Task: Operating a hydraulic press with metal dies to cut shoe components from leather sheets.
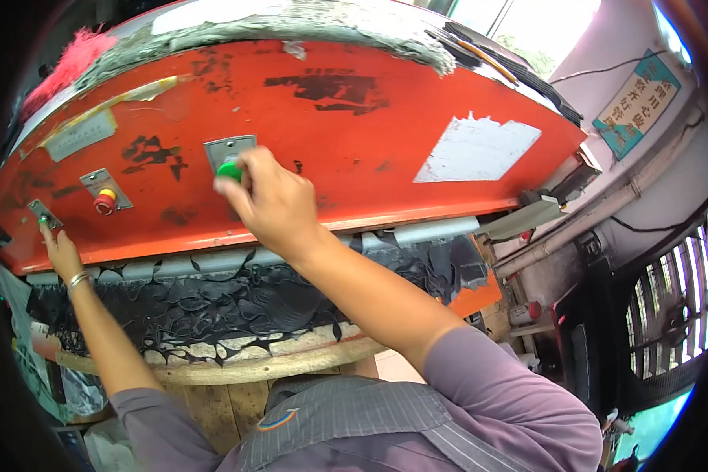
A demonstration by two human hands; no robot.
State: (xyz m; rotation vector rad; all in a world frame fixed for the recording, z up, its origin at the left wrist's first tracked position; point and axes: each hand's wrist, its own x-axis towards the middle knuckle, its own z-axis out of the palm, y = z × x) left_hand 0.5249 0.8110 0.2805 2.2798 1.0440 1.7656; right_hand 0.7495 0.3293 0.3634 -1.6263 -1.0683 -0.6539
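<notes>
My right hand [279,200] is closed at a green mushroom-shaped button [229,170] on a metal plate in the middle of a red machine front [354,149]. Thumb and fingers sit around the button's edge; the palm side is partly hidden. At the far left, my left hand [61,253] reaches to a small green button [44,221] and touches it with a stretched finger. A bracelet circles that wrist. Between the hands, nearer the left one, a red stop button with a yellow collar [105,203] sticks out from its own plate.
Below the panel, black cut sheet scraps [267,295] cover a bed edged by a worn wooden board [275,366]. Piled grey material [307,33] and a pink fluffy bundle [67,67] lie on top of the machine. A fan [676,315] stands at right.
</notes>
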